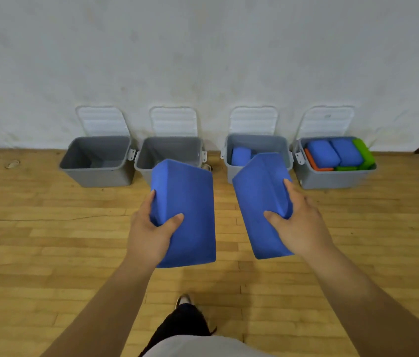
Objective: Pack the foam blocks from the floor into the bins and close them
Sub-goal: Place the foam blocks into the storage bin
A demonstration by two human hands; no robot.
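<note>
On my feed, the left hand [151,228] grips the left blue block [190,197] at its near left edge. Its thumb [175,219] lies on the top face and the other fingers [151,200] curl round the side. The right hand [299,222] grips the right blue block [260,202] from its right edge, thumb on top and index finger along the side.

Both blocks are held above the wooden floor [49,228], side by side but apart. Beyond them, four grey bins line the wall [203,60], their lids [103,122] standing open. The first bin [95,176] shows a bare grey inside. The left block overlaps the second bin [142,164]. The third bin [230,173] holds what looks like one blue block, with the rest hidden. The fourth bin [332,180] is packed with blue, green and orange blocks.
</note>
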